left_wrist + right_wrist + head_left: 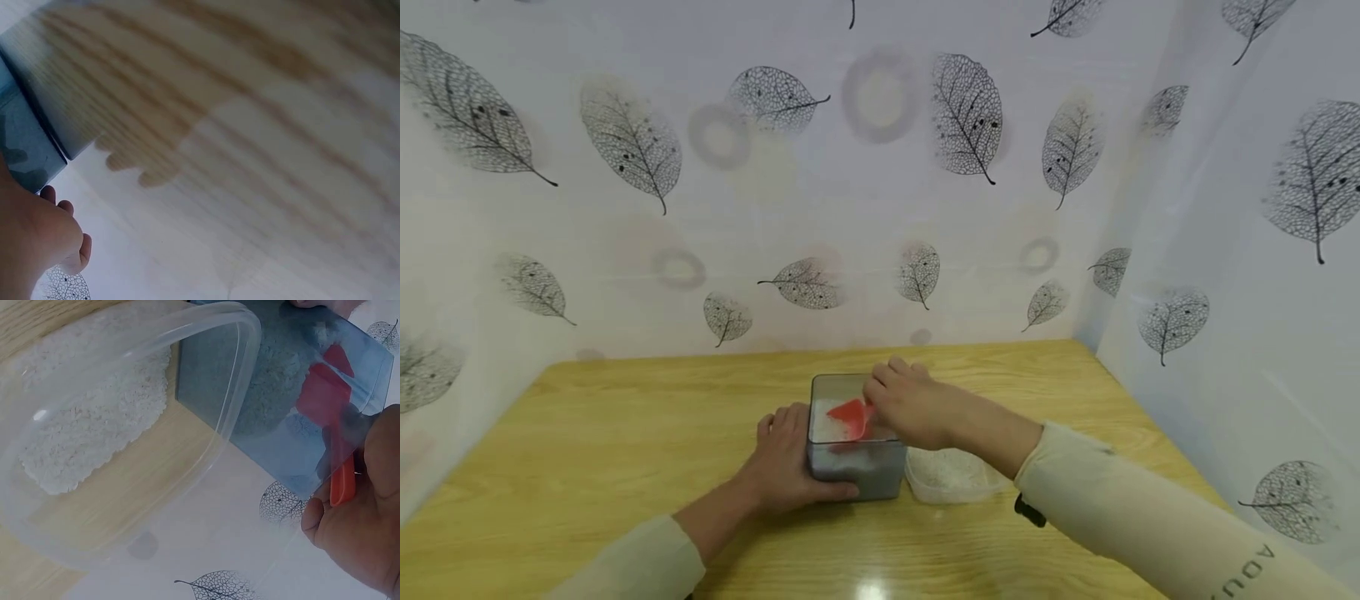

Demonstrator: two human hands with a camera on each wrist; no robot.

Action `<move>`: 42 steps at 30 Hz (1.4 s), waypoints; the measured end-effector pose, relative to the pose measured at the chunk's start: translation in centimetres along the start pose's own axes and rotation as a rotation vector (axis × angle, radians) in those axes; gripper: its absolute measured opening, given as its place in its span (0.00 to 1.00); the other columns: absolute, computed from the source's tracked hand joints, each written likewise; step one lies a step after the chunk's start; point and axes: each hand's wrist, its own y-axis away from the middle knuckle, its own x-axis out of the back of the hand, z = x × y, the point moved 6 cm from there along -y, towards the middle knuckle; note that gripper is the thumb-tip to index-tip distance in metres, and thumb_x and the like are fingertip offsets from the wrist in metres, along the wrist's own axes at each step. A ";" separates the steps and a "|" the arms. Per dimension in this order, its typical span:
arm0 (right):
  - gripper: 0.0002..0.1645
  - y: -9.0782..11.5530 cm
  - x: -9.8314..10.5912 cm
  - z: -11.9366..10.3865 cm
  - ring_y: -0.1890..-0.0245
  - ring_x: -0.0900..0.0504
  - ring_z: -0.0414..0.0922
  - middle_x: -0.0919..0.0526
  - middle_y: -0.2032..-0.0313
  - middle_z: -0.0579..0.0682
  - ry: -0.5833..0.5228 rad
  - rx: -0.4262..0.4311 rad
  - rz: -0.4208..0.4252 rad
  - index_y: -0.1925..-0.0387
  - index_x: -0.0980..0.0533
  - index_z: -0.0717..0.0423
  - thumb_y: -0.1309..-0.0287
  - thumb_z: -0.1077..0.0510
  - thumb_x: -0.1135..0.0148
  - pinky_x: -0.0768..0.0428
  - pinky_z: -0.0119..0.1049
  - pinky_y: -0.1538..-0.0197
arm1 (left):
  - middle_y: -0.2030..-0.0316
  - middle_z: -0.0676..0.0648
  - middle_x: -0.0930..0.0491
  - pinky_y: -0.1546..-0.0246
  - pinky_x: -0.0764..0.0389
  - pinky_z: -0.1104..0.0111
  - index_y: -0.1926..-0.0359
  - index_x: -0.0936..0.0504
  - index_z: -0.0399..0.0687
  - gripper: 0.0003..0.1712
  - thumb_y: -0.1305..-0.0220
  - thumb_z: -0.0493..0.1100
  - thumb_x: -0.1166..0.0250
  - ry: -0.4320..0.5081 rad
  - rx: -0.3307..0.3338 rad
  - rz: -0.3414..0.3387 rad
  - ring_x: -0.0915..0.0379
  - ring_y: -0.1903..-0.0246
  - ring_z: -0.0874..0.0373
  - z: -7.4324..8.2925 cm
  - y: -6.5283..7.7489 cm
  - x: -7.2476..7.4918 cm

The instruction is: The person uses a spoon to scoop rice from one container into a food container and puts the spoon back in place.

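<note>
A grey-blue see-through box (872, 475) with an open top stands on the wooden table, with rice (275, 375) inside. My left hand (786, 467) holds it from the left, thumb along the front wall and fingers round the far side. In the left wrist view that hand (44, 240) shows at the lower left beside the box. My right hand (913, 408) grips the handle of a red scoop (850, 419) from above the box's right rim. Seen through the wall in the right wrist view, the scoop's bowl (325, 394) tilts inside the box beside the rice.
A clear plastic tub (955, 500) stands right of the box, partly under my right forearm. White rice (119, 419) lies in it. Behind the table (625, 433) hangs a pale leaf-patterned sheet (850, 208), and another side of it rises at the right.
</note>
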 end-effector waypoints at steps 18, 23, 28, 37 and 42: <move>0.10 0.9 -0.2 0.9 0.57 0.36 0.46 0.30 0.58 0.47 -0.169 -0.016 0.126 0.55 0.28 0.55 0.27 0.52 0.47 0.37 0.39 0.53 | 0.53 0.52 0.31 0.46 0.42 0.52 0.38 0.35 0.47 0.66 0.70 0.86 0.32 0.018 -0.010 0.030 0.37 0.52 0.55 0.1 0.2 0.2; 0.10 1.1 -0.2 1.4 0.55 0.33 0.48 0.29 0.58 0.49 -0.194 -0.038 0.178 0.56 0.28 0.55 0.27 0.53 0.47 0.34 0.43 0.49 | 0.53 0.52 0.31 0.46 0.42 0.52 0.39 0.35 0.47 0.65 0.70 0.85 0.31 0.029 -0.014 0.037 0.38 0.53 0.56 0.2 0.2 0.3; 0.11 1.8 0.2 2.4 0.50 0.31 0.50 0.27 0.54 0.51 -0.245 -0.070 0.194 0.54 0.27 0.57 0.26 0.53 0.48 0.31 0.48 0.44 | 0.52 0.52 0.30 0.46 0.43 0.52 0.38 0.36 0.48 0.65 0.69 0.85 0.31 0.023 -0.037 0.044 0.38 0.52 0.56 0.4 0.0 0.4; 0.11 3.2 0.2 4.1 0.53 0.32 0.48 0.29 0.57 0.47 -0.320 -0.112 0.214 0.54 0.27 0.55 0.26 0.52 0.49 0.33 0.46 0.46 | 0.54 0.52 0.32 0.46 0.43 0.52 0.40 0.36 0.48 0.65 0.70 0.86 0.32 0.002 -0.030 0.039 0.38 0.53 0.56 0.3 -0.1 0.2; 0.09 3.9 0.4 4.8 0.57 0.35 0.45 0.29 0.59 0.46 -0.332 -0.109 0.247 0.55 0.28 0.55 0.26 0.53 0.49 0.34 0.42 0.50 | 0.52 0.51 0.31 0.44 0.43 0.51 0.39 0.36 0.47 0.66 0.71 0.86 0.32 0.005 -0.023 0.035 0.38 0.52 0.55 0.2 -0.1 0.1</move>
